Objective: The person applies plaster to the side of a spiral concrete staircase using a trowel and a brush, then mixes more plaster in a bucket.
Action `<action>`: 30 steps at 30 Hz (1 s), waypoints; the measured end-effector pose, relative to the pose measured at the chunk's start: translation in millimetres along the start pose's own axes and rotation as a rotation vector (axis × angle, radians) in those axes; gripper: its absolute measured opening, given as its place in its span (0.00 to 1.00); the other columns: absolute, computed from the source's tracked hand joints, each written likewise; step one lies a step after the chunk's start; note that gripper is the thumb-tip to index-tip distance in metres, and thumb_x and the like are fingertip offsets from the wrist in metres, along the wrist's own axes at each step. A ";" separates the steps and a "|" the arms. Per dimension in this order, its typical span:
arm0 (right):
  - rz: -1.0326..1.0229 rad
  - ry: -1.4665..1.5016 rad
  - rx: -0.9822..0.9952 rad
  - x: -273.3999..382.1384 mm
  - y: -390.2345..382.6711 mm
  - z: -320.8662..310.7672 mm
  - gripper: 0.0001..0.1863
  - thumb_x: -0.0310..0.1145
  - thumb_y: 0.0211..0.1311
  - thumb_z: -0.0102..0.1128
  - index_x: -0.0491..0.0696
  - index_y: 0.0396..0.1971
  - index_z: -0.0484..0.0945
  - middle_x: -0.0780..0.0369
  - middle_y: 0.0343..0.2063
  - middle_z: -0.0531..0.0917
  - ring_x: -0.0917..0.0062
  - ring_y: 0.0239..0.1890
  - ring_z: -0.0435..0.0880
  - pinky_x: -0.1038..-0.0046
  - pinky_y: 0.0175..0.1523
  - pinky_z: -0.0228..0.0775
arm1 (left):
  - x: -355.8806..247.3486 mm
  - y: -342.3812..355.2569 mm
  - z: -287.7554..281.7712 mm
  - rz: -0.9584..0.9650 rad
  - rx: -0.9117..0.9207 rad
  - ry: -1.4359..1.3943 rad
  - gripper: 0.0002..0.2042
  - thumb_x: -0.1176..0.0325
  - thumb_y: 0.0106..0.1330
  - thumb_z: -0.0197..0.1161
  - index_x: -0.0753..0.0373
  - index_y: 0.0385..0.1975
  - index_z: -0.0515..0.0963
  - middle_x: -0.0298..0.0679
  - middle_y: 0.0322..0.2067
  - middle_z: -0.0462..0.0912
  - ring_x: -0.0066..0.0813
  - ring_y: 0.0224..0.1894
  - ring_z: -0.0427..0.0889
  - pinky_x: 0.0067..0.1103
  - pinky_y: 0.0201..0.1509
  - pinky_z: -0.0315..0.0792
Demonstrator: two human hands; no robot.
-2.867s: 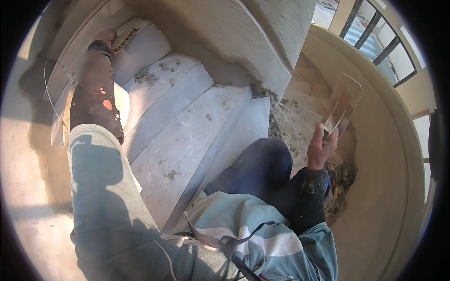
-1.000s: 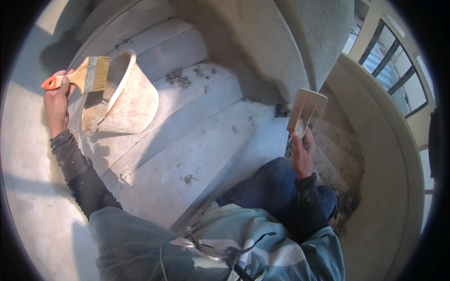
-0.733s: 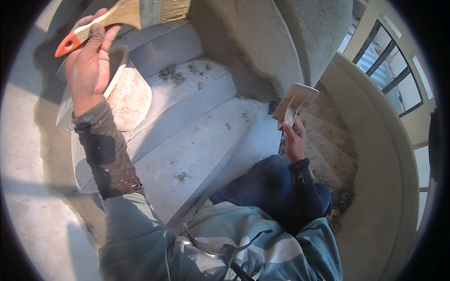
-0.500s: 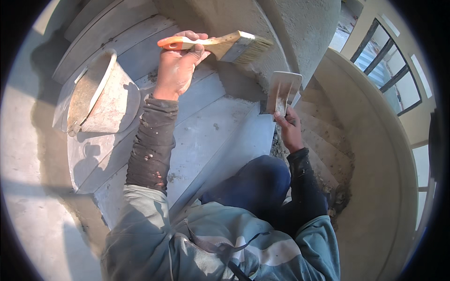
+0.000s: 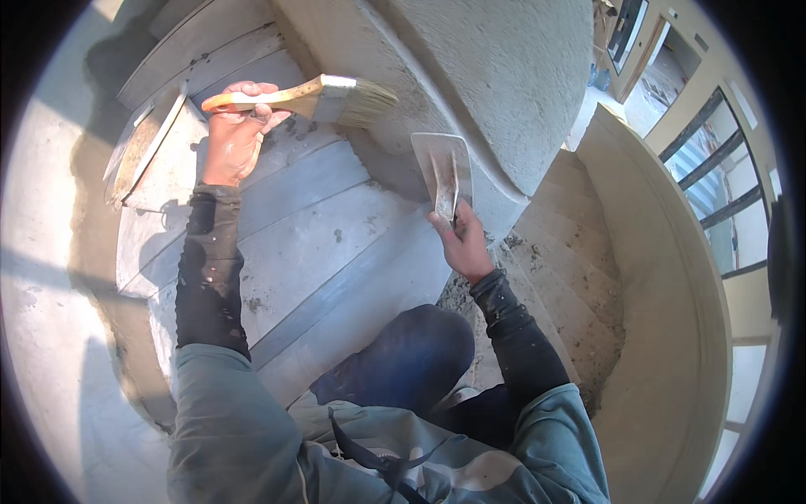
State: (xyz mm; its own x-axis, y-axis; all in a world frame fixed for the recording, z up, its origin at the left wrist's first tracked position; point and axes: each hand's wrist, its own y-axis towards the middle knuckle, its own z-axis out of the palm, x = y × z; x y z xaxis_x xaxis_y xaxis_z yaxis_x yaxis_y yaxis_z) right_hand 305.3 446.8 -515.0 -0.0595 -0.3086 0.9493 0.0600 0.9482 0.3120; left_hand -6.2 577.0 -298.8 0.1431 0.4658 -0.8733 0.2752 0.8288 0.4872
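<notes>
My left hand (image 5: pixel 233 143) grips the wooden, orange-tipped handle of a wide paintbrush (image 5: pixel 311 100), its pale bristles pointing right against or just before the rough plastered central pillar (image 5: pixel 487 76); contact is unclear. Lower and to the right, my right hand (image 5: pixel 463 241) holds a rectangular metal trowel (image 5: pixel 431 160) raised in front of the pillar's lower part, blade upward. A white, stained bucket (image 5: pixel 155 147) sits on the stair behind my left hand, partly hidden by it.
Curved pale stair treads (image 5: pixel 319 244) carry scattered crumbs of mortar. At right, dusty lower steps (image 5: pixel 571 252) wind down beside a curved plastered parapet (image 5: pixel 663 336). A barred window (image 5: pixel 709 160) and a doorway are beyond. My bent dark-clad knee (image 5: pixel 403 344) is below my hands.
My left hand has taken hold of the brush and swung it from the far left, beside the bucket, toward the pillar. My right hand has carried the trowel leftward to the pillar.
</notes>
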 end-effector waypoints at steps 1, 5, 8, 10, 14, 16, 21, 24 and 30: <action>-0.029 0.004 0.006 8.7 3.2 2.8 0.15 0.38 0.71 0.59 0.40 0.45 0.74 0.57 0.33 0.78 0.74 0.40 0.77 0.69 0.47 0.70 | 3.3 -4.1 -5.3 0.006 -0.033 0.001 0.13 0.72 0.67 0.66 0.58 0.47 0.71 0.43 0.52 0.74 0.35 0.54 0.79 0.38 0.59 0.79; -0.133 0.007 0.091 82.7 36.4 17.6 0.13 0.36 0.71 0.59 0.39 0.41 0.73 0.59 0.31 0.80 0.78 0.31 0.82 0.74 0.37 0.74 | 31.6 -23.8 -23.7 -0.003 -0.238 -0.081 0.11 0.74 0.70 0.61 0.61 0.49 0.70 0.45 0.52 0.75 0.36 0.53 0.80 0.38 0.59 0.79; -0.229 -0.063 0.081 149.0 79.2 39.5 0.14 0.37 0.72 0.58 0.41 0.37 0.70 0.61 0.25 0.81 0.83 0.20 0.80 0.80 0.24 0.71 | 63.4 -70.2 -2.8 -0.006 -0.456 -0.262 0.12 0.81 0.70 0.55 0.63 0.50 0.68 0.44 0.53 0.72 0.35 0.51 0.80 0.37 0.61 0.77; -0.185 -0.169 0.130 182.8 101.8 57.6 0.16 0.38 0.71 0.59 0.40 0.35 0.68 0.60 0.22 0.81 0.82 0.19 0.79 0.78 0.23 0.70 | 72.0 -107.8 33.5 -0.107 -0.550 -0.430 0.10 0.78 0.72 0.53 0.66 0.51 0.68 0.45 0.53 0.73 0.35 0.49 0.81 0.36 0.60 0.78; -0.192 -0.485 0.161 148.1 111.5 75.5 0.17 0.38 0.68 0.62 0.40 0.34 0.67 0.50 0.21 0.80 0.59 0.21 0.81 0.63 0.27 0.71 | 84.9 -180.1 87.6 -0.287 -0.757 -0.441 0.10 0.74 0.73 0.55 0.65 0.51 0.70 0.42 0.50 0.75 0.36 0.50 0.82 0.36 0.55 0.80; -0.254 -0.716 0.149 93.5 88.4 67.3 0.17 0.37 0.67 0.63 0.39 0.34 0.67 0.45 0.22 0.79 0.46 0.25 0.81 0.58 0.30 0.72 | 86.5 -213.3 94.2 -0.290 -0.778 -0.474 0.10 0.73 0.73 0.55 0.65 0.51 0.70 0.41 0.51 0.75 0.36 0.50 0.82 0.36 0.55 0.80; -0.387 -0.733 0.083 65.6 16.3 21.6 0.16 0.36 0.67 0.63 0.41 0.32 0.66 0.46 0.21 0.78 0.49 0.25 0.81 0.58 0.30 0.71 | 55.7 -264.4 73.6 -0.299 -0.852 -0.439 0.10 0.71 0.74 0.55 0.63 0.51 0.70 0.40 0.51 0.76 0.37 0.51 0.82 0.36 0.57 0.79; -0.231 -0.610 -0.011 108.0 38.4 21.6 0.14 0.39 0.71 0.59 0.43 0.33 0.71 0.63 0.18 0.75 0.79 0.17 0.75 0.71 0.22 0.68 | 60.5 -277.8 58.9 -0.205 -0.896 -0.466 0.11 0.70 0.74 0.55 0.64 0.52 0.70 0.40 0.52 0.75 0.37 0.52 0.82 0.35 0.58 0.78; -0.299 -0.784 0.107 117.7 86.6 69.6 0.17 0.41 0.70 0.59 0.42 0.31 0.69 0.54 0.18 0.76 0.61 0.20 0.78 0.62 0.25 0.69 | 57.8 -209.6 60.5 0.108 -0.915 -0.597 0.12 0.69 0.73 0.58 0.66 0.51 0.70 0.44 0.53 0.74 0.38 0.54 0.80 0.40 0.60 0.77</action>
State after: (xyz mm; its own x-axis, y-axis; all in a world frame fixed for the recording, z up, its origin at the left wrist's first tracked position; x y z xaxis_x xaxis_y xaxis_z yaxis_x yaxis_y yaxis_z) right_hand 234.2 497.9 -378.9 -0.7343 -0.4438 0.5137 -0.1612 0.8490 0.5032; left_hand 1.9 411.4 -452.0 0.6294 0.5289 -0.5693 -0.5407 0.8243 0.1681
